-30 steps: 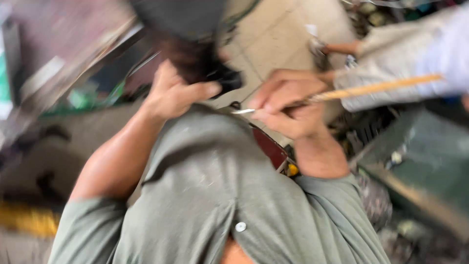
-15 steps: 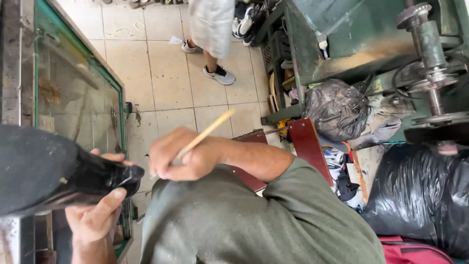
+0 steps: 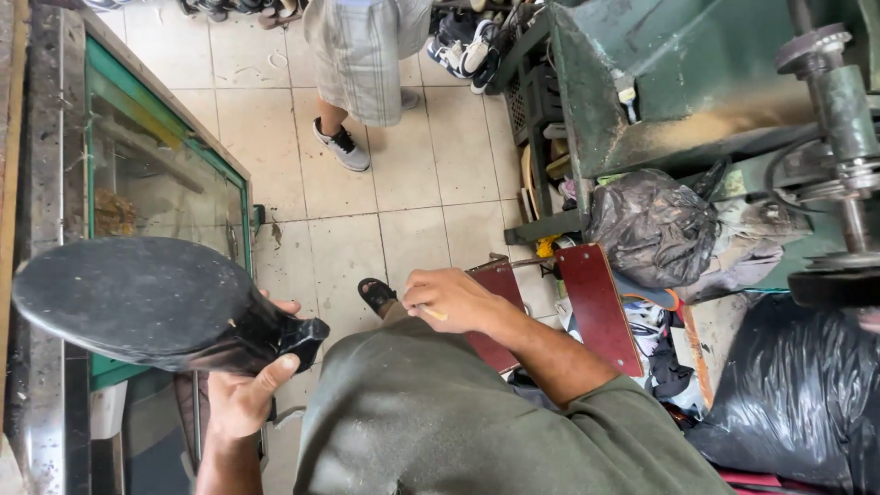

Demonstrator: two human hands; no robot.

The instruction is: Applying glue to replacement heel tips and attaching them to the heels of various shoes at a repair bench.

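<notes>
the shoe (image 3: 147,302) sits at the near left, sole up and facing the camera, its dark grey sole wide and dusty, the heel end pointing right. the left hand (image 3: 240,394) grips it from below at the heel, thumb pressed on the heel's edge and fingers wrapped round the far side. the right hand (image 3: 454,301) is clenched over a thin pale stick (image 3: 433,313), only a short tip showing under the fingers (what is on its end cannot be seen), and it rests on the knee, well apart from the shoe.

to work the sole well, i judge the shoe wants holding steady and level with the grip kept at the heel, so the whole flat face stays open to the stick; the stick should come in low across the lap, not from above.

beyond the shoe, a green-framed glass case (image 3: 165,174) stands on the left. on the far tiled floor (image 3: 412,183) another person stands in a grey sneaker (image 3: 341,145). to the right are a green machine (image 3: 697,82), a red board (image 3: 596,307) and black bags (image 3: 797,403).
</notes>
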